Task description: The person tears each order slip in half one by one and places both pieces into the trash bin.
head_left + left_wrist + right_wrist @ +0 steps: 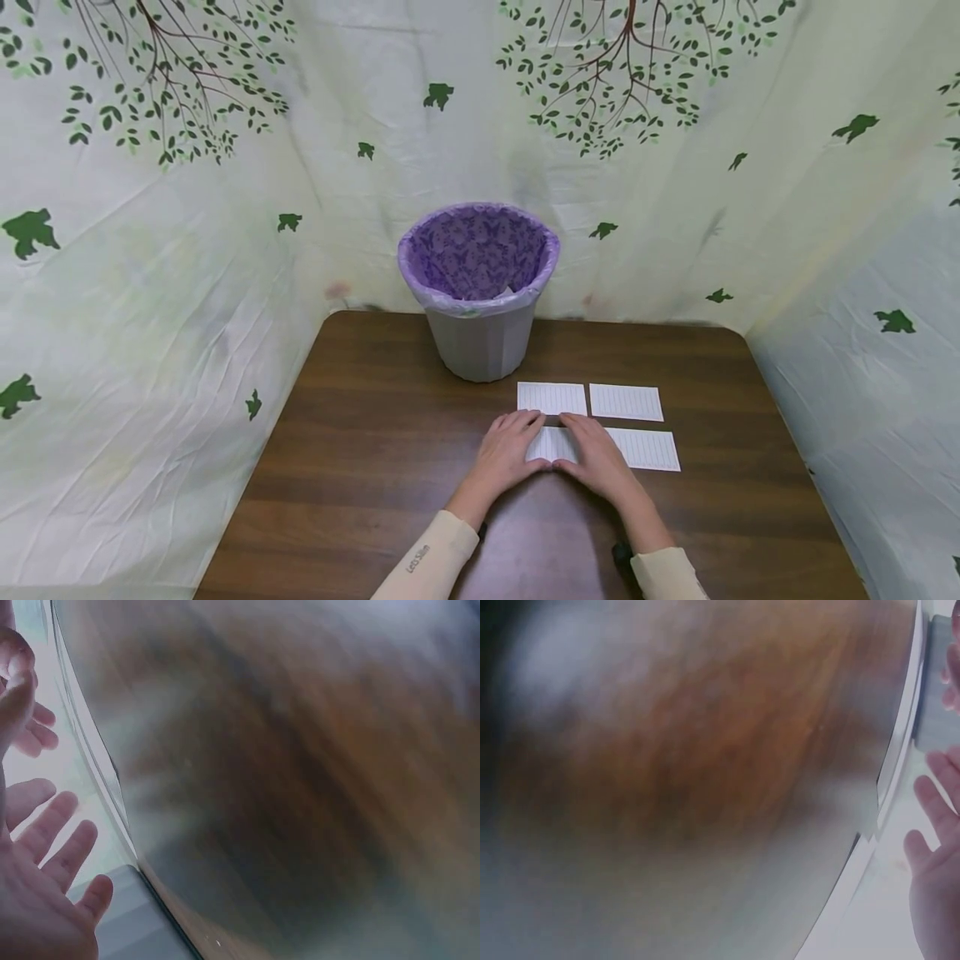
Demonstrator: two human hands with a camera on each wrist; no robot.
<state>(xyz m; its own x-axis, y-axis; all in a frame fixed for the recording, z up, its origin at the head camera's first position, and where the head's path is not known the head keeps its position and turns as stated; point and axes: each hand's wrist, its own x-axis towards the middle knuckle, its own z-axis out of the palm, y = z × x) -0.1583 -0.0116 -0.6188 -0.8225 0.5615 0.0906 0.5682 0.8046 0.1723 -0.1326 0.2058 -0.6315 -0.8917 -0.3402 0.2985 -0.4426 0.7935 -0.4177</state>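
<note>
Both hands meet over a white lined card point(553, 448) at the front left of a two-row layout on the table. My left hand point(504, 450) rests at its left side, fingers nearly straight and thumb at the near edge. At its right side my right hand point(602, 460) mirrors this, the thumb tips almost meeting. Beside the right hand lies another lined card point(647, 450); behind are a back left card point(552, 398) and a back right card point(627, 402). The wrist views show spread fingers of the left hand point(52, 892) and right hand point(939, 877).
A grey bin point(482, 346) with a purple patterned liner point(480, 242) stands at the table's back, a bit of white showing inside. The brown wooden table point(360, 450) is enclosed by pale curtains point(187, 333) printed with leaves and branches.
</note>
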